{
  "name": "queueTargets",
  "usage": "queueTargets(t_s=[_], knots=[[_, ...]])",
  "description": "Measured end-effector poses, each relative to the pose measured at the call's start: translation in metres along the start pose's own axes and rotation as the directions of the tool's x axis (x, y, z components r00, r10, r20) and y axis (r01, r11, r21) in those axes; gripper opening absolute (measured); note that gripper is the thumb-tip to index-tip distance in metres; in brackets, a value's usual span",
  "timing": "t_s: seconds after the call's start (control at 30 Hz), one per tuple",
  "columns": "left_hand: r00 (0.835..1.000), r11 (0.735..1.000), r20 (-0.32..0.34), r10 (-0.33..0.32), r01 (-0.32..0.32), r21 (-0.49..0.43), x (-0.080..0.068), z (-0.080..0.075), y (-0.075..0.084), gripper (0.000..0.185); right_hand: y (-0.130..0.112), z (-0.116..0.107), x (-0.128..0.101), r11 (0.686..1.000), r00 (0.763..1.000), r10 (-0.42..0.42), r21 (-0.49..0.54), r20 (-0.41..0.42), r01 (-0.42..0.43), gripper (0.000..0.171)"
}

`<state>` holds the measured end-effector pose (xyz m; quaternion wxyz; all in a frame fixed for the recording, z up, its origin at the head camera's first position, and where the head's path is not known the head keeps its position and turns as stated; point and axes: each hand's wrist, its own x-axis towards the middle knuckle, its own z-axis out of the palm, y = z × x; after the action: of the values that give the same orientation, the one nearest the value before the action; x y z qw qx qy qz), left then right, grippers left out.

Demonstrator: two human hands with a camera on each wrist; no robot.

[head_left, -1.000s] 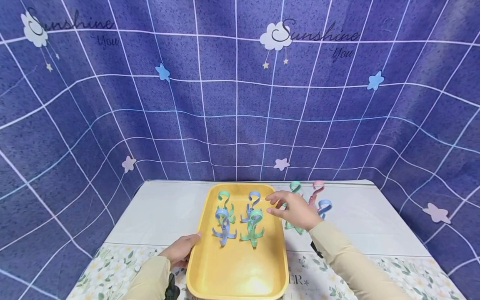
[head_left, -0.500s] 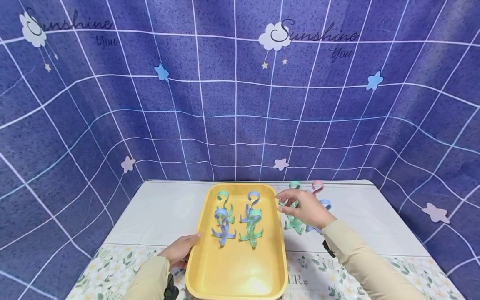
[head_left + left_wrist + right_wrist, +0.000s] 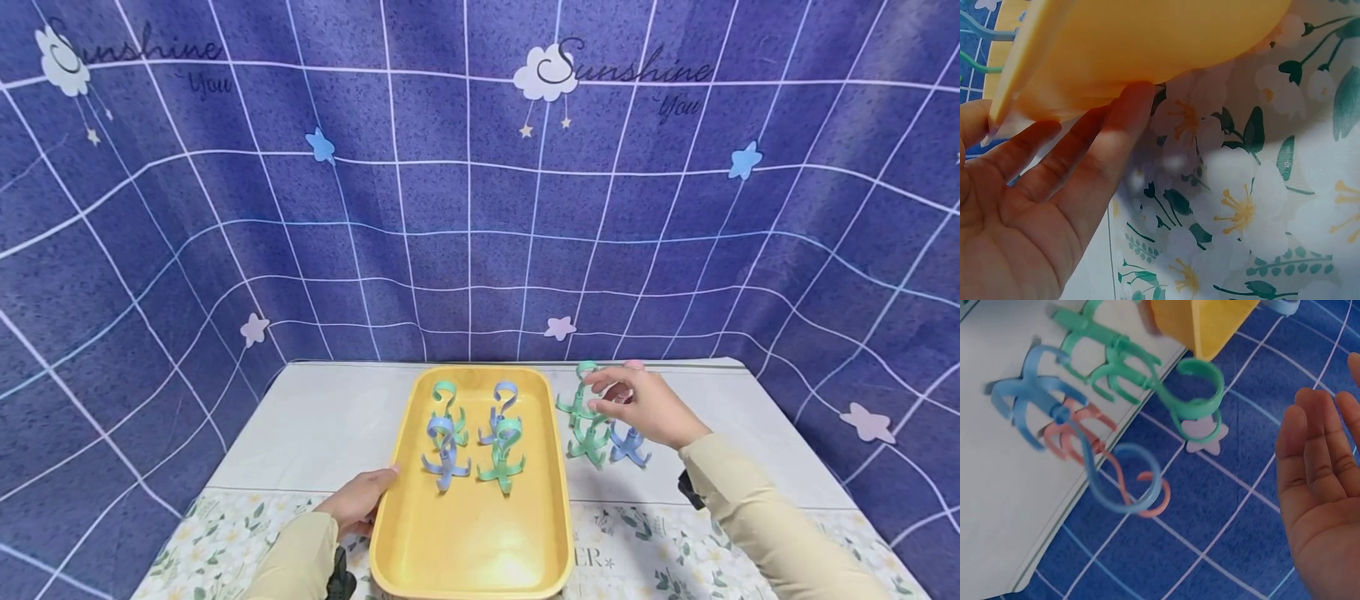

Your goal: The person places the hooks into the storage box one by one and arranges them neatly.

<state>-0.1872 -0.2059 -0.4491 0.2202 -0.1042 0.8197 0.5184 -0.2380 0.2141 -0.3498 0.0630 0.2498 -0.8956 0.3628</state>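
Our left hand point(image 3: 360, 498) steadies the yellow tray point(image 3: 468, 550), fingers flat vs. its near-left edge; 4 hooks point(image 3: 472, 433) already stand inside. Our right hand point(image 3: 645, 407), fingers spread & holding nothing, reaches the green hook point(image 3: 577, 398) standing on the table point(image 3: 330, 417) right of the tray. Step in hand, we judge: picking hook no. 5. Next: pinch its curl, lift clear of neighbours.

Bright, even light; wide-angle edge bending, wrist views slightly blurred.

hooks point(image 3: 600, 425) beside tray point(image 3: 555, 467)
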Motion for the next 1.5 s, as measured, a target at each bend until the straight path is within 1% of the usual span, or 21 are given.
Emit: queueTargets(t_s=[0.23,0.5,0.67,0.77,0.97,1.2,1.5], knots=[[1.0,1.0,0.004,-0.005,0.005,-0.001,0.001,-0.001,-0.001,0.053,0.013,-0.013,-0.008,0.999,0.998,0.053,0.004,-0.02,-0.053,0.031],[1.0,1.0,0.018,0.005,-0.005,-0.01,0.001,-0.003,-0.002,0.053,0.027,-0.027,-0.015,0.994,0.998,0.052,-0.093,-0.047,-0.056,0.028],[0.999,1.0,0.043,0.022,-0.021,-0.02,0.001,-0.004,-0.003,0.054,0.034,-0.037,-0.019,0.989,0.996,0.069,-0.127,-0.061,-0.077,0.028],[0.999,0.999,0.043,0.027,-0.026,-0.022,0.001,-0.004,-0.003,0.054,0.039,-0.04,-0.021,0.987,0.994,0.083,-0.133,-0.066,-0.091,0.027],[1.0,1.0,0.009,0.009,-0.009,-0.01,0.0,-0.002,-0.002,0.053,0.048,-0.04,-0.025,0.984,0.991,0.11,-0.135,-0.078,-0.119,0.029],[1.0,1.0,0.027,0.014,-0.013,-0.015,-0.001,-0.002,-0.002,0.054,0.061,-0.037,-0.028,0.98,0.988,0.135,-0.136,-0.069,-0.144,0.028],[1.0,1.0,0.022,0.021,-0.02,-0.017,0.001,-0.001,-0.004,0.054,0.073,-0.029,-0.028,0.975,0.985,0.163,-0.145,-0.051,-0.169,0.028]])
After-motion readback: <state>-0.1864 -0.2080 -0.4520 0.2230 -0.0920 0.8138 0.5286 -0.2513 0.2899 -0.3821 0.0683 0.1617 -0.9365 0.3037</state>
